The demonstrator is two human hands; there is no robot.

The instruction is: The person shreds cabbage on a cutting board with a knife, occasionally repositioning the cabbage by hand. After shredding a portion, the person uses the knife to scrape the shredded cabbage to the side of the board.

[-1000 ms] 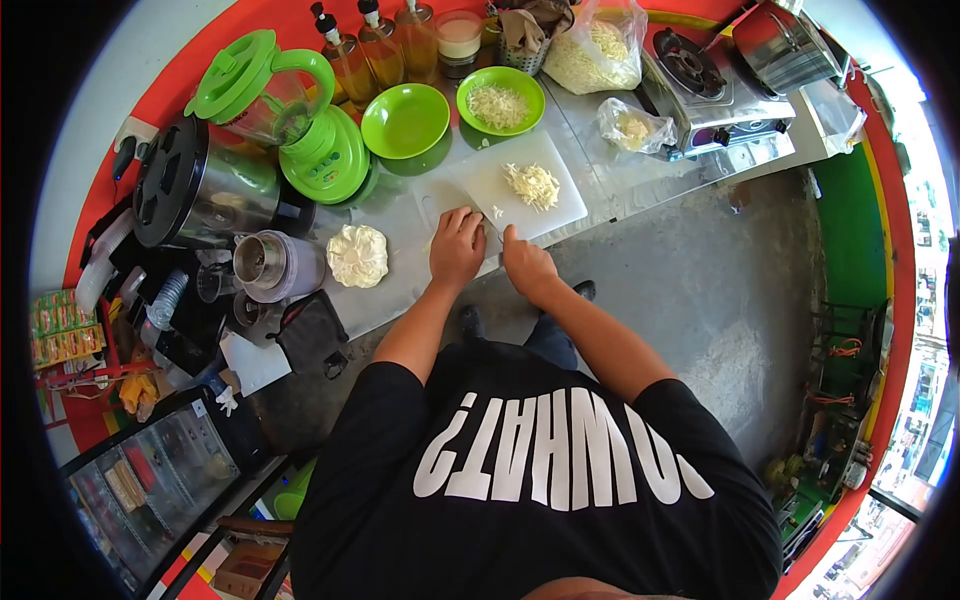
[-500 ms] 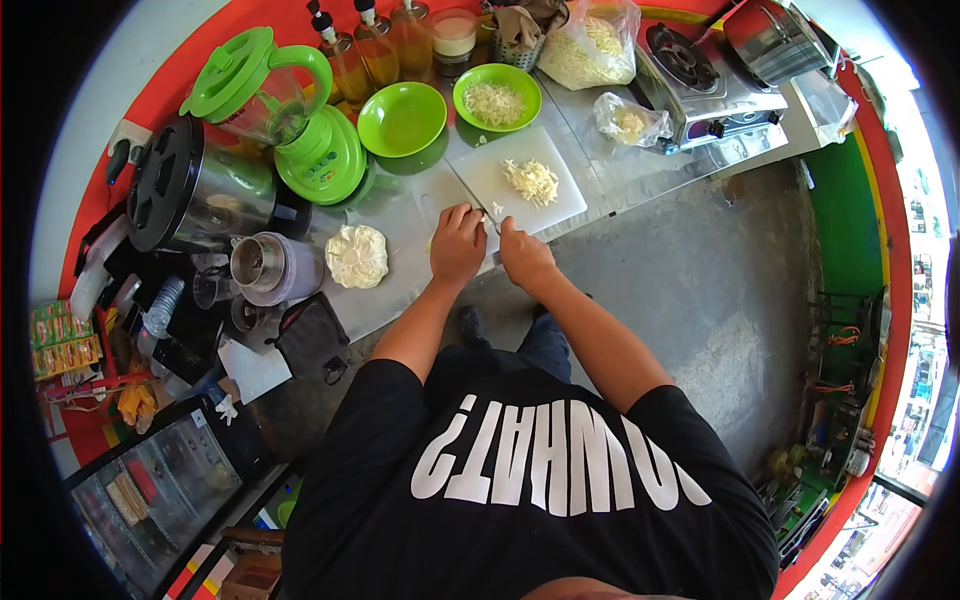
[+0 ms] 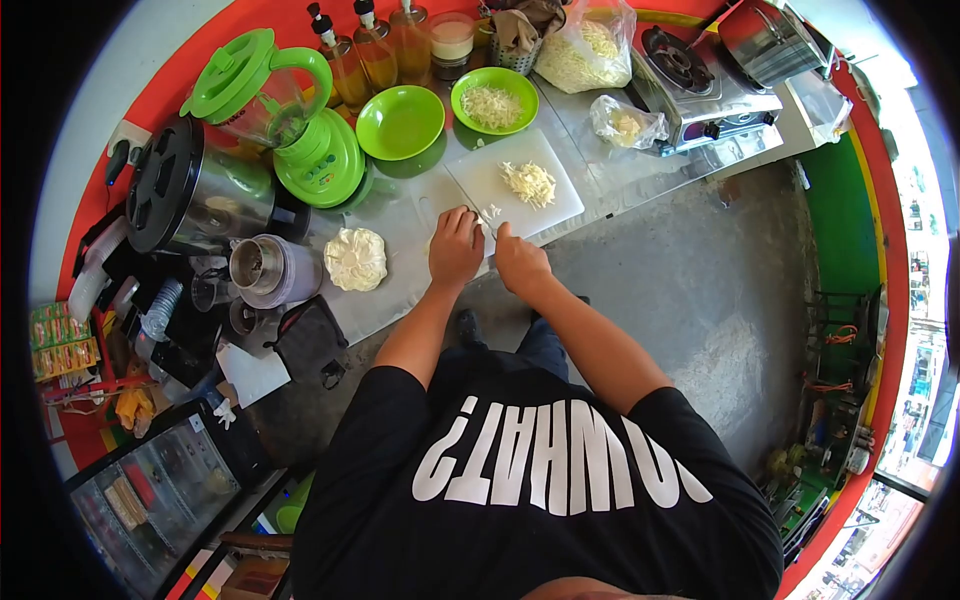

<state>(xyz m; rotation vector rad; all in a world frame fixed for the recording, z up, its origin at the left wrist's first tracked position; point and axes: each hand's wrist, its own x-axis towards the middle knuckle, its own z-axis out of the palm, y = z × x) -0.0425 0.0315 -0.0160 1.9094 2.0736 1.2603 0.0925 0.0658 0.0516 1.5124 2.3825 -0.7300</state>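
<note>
My right hand (image 3: pixel 521 262) is closed round the handle of a knife, with part of the blade (image 3: pixel 494 229) showing beside my left fingertips. With fingers bent and together, my left hand (image 3: pixel 456 246) presses a small pale piece of cabbage (image 3: pixel 481 219) at the near side of the white cutting board (image 3: pixel 478 181); the fingers mostly hide it. Small cut bits lie just beyond the blade. A heap of shredded cabbage (image 3: pixel 528 185) rests farther back on the board. Left of my left hand sits a pale cabbage head (image 3: pixel 355 259) on the metal counter.
Behind the board stand a green bowl of shreds (image 3: pixel 492 104) and another green bowl (image 3: pixel 400 121). A green blender (image 3: pixel 318 160) and a purple-grey container (image 3: pixel 287 272) are to the left. Bagged shreds (image 3: pixel 585 55) and a gas stove (image 3: pixel 702 90) stand at the right.
My right hand has shifted slightly left and down with the knife. More small cut bits show by the blade. My left hand stays almost in place.
</note>
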